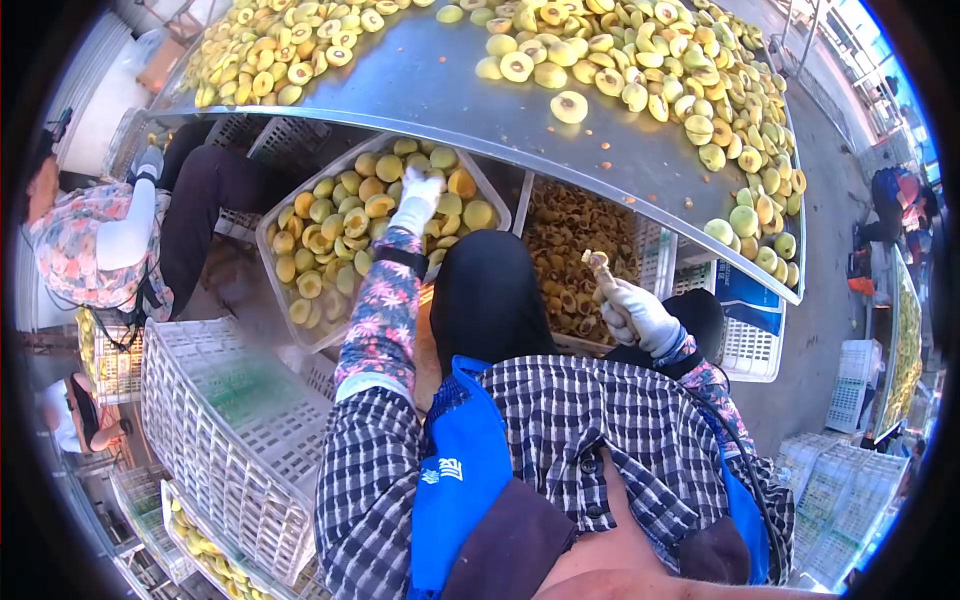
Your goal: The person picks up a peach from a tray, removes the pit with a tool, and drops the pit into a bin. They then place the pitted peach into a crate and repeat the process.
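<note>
My left hand (420, 190), in a white glove, reaches down into a white crate of whole yellow fruits (282, 216) under the metal table and rests on the fruit there. My right hand (632, 312), also gloved, is closed around a tool with a fruit pit (596, 262) at its tip, held over a crate of brown pits (560, 240). Several halved yellow fruits (660, 70) lie on the metal table (440, 90) above.
An empty white crate (220, 420) stands at my left. Another seated person in a floral sleeve (90, 240) works on the left. More crates (830, 490) are stacked at the right, and a crate with fruit (200, 550) sits low left.
</note>
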A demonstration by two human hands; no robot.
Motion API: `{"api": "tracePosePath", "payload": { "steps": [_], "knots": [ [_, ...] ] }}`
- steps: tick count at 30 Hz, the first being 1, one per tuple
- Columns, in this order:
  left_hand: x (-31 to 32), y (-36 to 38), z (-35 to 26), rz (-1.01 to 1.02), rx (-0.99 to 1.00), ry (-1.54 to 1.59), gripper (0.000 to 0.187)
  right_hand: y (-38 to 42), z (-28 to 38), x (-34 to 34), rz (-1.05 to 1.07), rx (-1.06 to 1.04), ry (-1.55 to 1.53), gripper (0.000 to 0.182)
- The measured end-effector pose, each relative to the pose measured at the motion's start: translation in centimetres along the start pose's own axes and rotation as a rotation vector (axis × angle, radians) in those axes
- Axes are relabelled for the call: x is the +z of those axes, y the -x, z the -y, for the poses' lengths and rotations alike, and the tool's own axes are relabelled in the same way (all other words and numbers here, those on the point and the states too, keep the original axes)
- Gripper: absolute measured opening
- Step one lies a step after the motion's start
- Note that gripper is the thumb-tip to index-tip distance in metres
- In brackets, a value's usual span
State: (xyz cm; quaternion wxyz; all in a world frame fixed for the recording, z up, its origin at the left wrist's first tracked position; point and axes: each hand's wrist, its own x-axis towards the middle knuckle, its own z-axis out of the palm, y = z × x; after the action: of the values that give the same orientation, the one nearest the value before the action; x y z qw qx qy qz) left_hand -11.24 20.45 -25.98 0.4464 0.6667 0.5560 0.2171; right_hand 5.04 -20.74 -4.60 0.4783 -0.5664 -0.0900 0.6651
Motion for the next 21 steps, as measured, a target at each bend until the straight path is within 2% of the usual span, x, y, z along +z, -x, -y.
{"api": "tracePosePath", "payload": {
  "steps": [2,4,5,7,8,10,12,14,15,17,18,20,21],
  "knots": [
    [-0.3,3.8,-4.9,0.187,0.240,-0.411,0.068,-0.1,0.0,0.1,0.014,0.012,0.005,0.025],
    [0.2,5.0,-5.0,0.175,0.561,-0.647,0.056,-0.1,0.1,0.5,-0.035,0.066,0.036,0.025],
    [-0.1,5.0,-5.3,0.178,0.560,-0.636,0.056,0.2,0.4,0.8,-0.046,0.065,0.057,0.025],
    [-1.6,5.6,-6.7,0.459,0.548,-0.570,0.050,0.2,-0.1,0.2,-0.057,0.062,0.037,0.024],
    [-1.4,5.7,-6.3,0.467,0.537,-0.566,0.050,0.0,-0.6,-0.1,-0.073,0.073,0.008,0.024],
    [-1.4,5.8,-5.8,0.273,0.557,-0.516,0.044,-0.1,-0.5,0.2,-0.089,0.097,0.024,0.023],
    [-0.5,6.0,-5.8,0.250,0.511,-0.505,0.050,-0.5,-0.9,0.4,-0.108,0.116,0.036,0.022],
    [0.0,6.5,-6.2,0.085,0.547,-0.583,0.056,-0.9,-1.0,0.3,-0.061,0.103,0.009,0.020],
    [-0.1,6.0,-6.1,0.150,0.574,-0.671,0.059,-0.9,-0.8,0.2,-0.058,0.105,0.015,0.020],
    [0.4,6.7,-5.7,0.136,0.626,-0.649,0.055,-0.7,-0.7,0.7,-0.022,0.068,0.019,0.019],
    [-0.5,7.4,-5.4,0.101,0.666,-0.630,0.053,-0.9,-1.6,0.6,-0.062,0.044,0.055,0.018],
    [-0.9,7.2,-3.4,0.014,0.789,-0.636,0.052,-1.0,-2.5,1.1,-0.007,0.005,0.024,0.019],
    [-1.6,7.5,-3.0,0.024,0.741,-0.625,0.055,-1.4,-3.3,1.1,-0.042,0.006,0.075,0.021]
  ]
}}
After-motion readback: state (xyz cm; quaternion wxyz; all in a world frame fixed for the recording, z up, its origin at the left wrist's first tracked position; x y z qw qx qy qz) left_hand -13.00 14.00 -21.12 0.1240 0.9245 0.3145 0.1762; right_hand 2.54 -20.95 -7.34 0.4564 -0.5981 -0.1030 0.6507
